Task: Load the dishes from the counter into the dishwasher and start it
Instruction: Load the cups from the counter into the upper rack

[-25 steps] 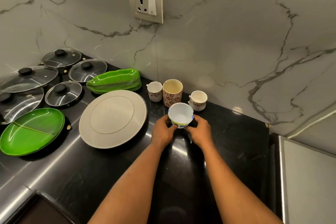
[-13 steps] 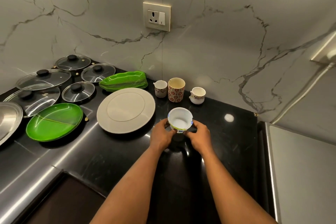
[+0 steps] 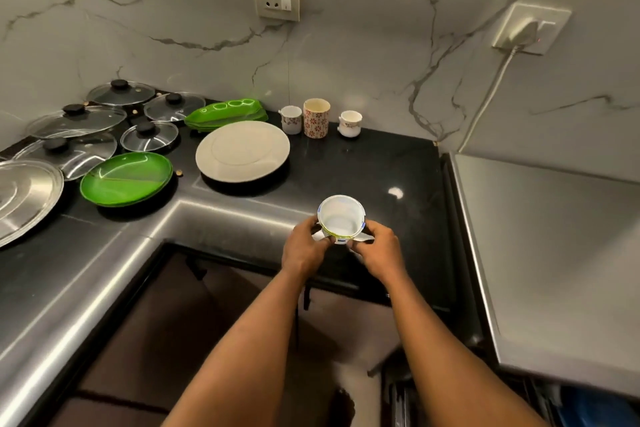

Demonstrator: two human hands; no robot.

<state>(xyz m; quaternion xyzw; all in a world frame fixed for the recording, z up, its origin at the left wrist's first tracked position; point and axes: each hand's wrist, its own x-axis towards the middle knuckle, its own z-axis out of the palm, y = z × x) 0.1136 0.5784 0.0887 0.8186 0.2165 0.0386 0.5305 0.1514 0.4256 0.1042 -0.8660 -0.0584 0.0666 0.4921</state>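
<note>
A small white cup (image 3: 341,218) with green and blue trim is held between both hands above the black counter's (image 3: 381,166) front edge. My left hand (image 3: 304,248) grips its left side and my right hand (image 3: 379,250) grips its right side. Farther back on the counter lie a large white plate (image 3: 242,151), a round green plate (image 3: 126,178), a stack of green trays (image 3: 227,111), two patterned mugs (image 3: 316,118) and a small white cup (image 3: 350,123) by the wall.
Several glass lids (image 3: 149,132) and a steel lid (image 3: 24,198) cover the left counter. A grey appliance top (image 3: 554,236) stands to the right, with a plugged cable (image 3: 485,107) on the marble wall. Brown floor (image 3: 173,340) shows below the counter corner.
Both hands have drawn the white cup back from beside the mugs to the counter's front edge. The view has pulled away, showing more floor and the appliance.
</note>
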